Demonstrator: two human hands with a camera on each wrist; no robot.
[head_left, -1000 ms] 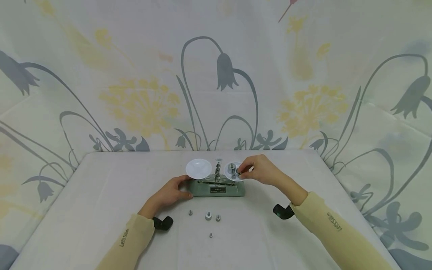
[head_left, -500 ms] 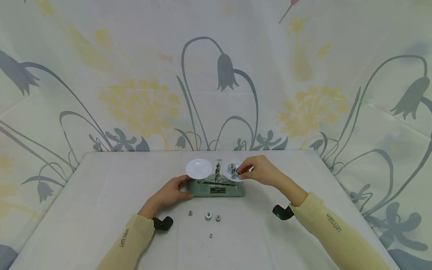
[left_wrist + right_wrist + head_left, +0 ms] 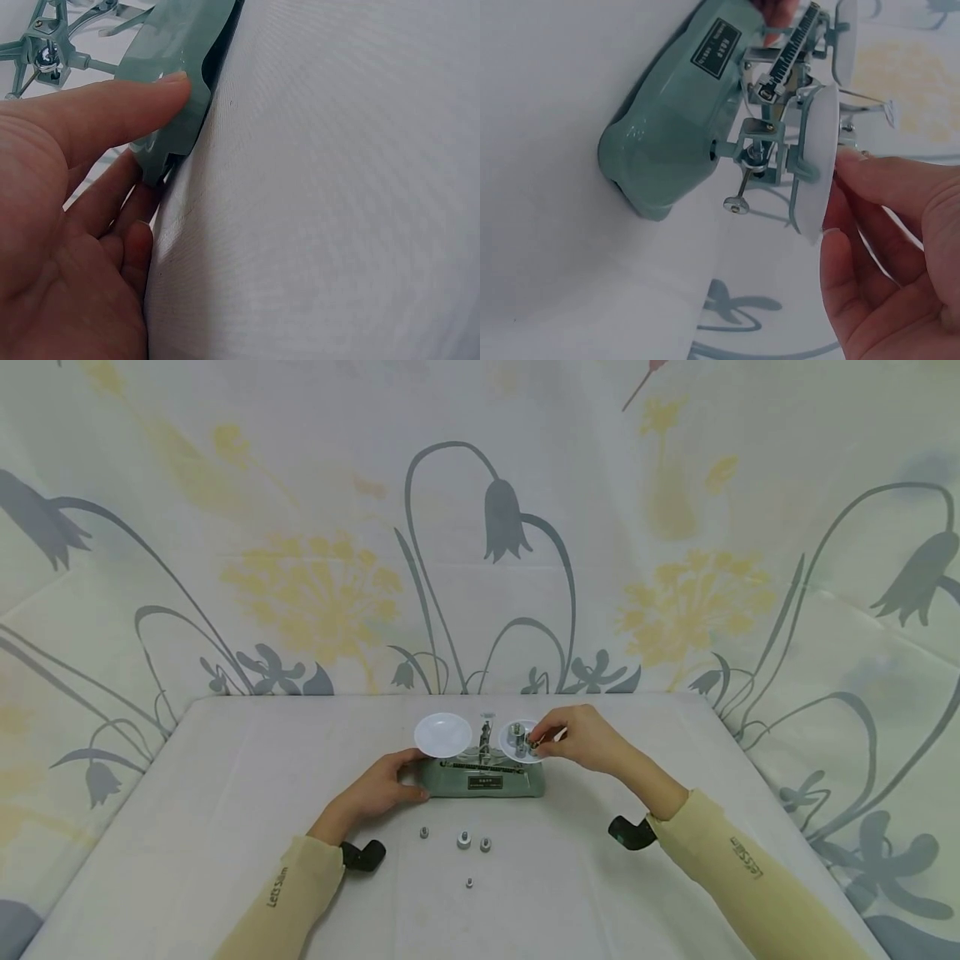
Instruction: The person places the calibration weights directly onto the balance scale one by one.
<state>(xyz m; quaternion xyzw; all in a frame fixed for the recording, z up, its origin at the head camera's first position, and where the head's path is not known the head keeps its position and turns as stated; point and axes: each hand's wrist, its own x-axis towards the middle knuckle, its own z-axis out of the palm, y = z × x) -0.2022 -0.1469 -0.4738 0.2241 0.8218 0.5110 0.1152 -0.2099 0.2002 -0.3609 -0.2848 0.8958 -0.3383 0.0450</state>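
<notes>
A green balance scale (image 3: 450, 785) stands on the white-covered table. At its left end my left hand (image 3: 378, 785) grips the base, the thumb over the front in the left wrist view and the other fingers behind. The white left pan (image 3: 443, 735) bears nothing and sits higher than the right pan (image 3: 506, 750). On that right pan stand metal weights (image 3: 516, 733). My right hand (image 3: 585, 739) pinches a small metal weight (image 3: 533, 749) at the pan's right side. In the right wrist view the pan's edge hides most of that weight.
Several loose weights (image 3: 463, 841) lie on the table (image 3: 570, 893) in front of the scale. A black wrist camera (image 3: 363, 857) sticks out beside the left sleeve, another black camera (image 3: 630, 832) beside the right. A flowered cloth (image 3: 337, 527) hangs behind the table.
</notes>
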